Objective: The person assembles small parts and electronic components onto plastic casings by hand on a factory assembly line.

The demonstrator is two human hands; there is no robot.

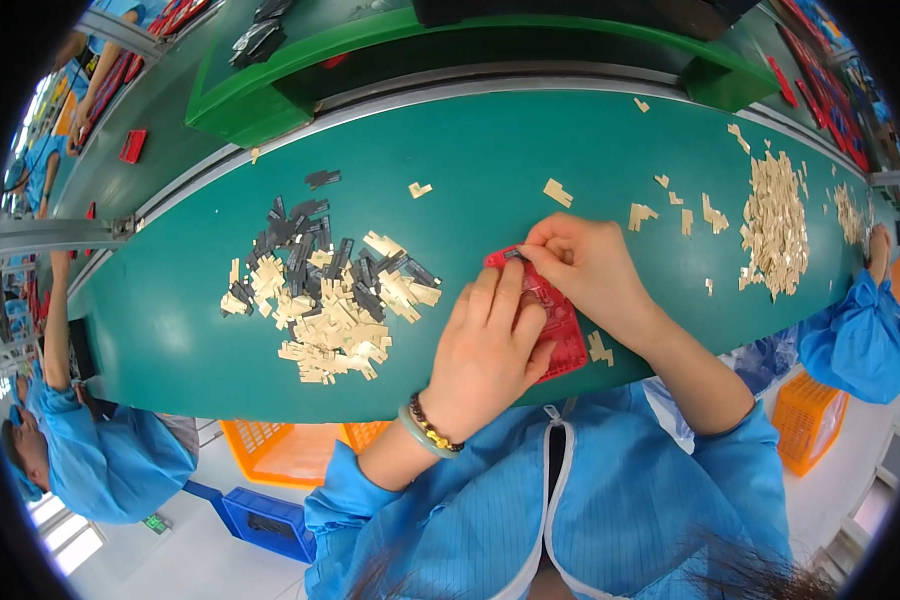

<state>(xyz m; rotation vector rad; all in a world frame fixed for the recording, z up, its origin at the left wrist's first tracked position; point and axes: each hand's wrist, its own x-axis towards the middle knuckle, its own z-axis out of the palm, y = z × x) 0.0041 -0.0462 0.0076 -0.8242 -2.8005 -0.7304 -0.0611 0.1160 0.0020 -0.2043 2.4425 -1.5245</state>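
A red plastic casing point(564, 338) lies on the green table top at its near edge, right in front of me. My left hand point(492, 345) is closed over its left side, fingers wrapped across it. My right hand point(592, 270) pinches at the casing's far end, thumb and forefinger together by a small dark piece point(513, 253) there. Whether the fingertips grip that piece or only press on it is hidden. To the left spreads a loose pile of pale beige flat pieces point(335, 335) mixed with black pieces point(300, 235). One beige piece point(600, 348) lies just right of the casing.
A larger heap of beige pieces point(775, 225) lies at the right, with several strays around it. A green raised shelf point(370, 42) runs along the back. Co-workers in blue sit left point(110, 450) and right point(858, 335). Orange crates point(808, 425) and a blue bin point(270, 522) stand below.
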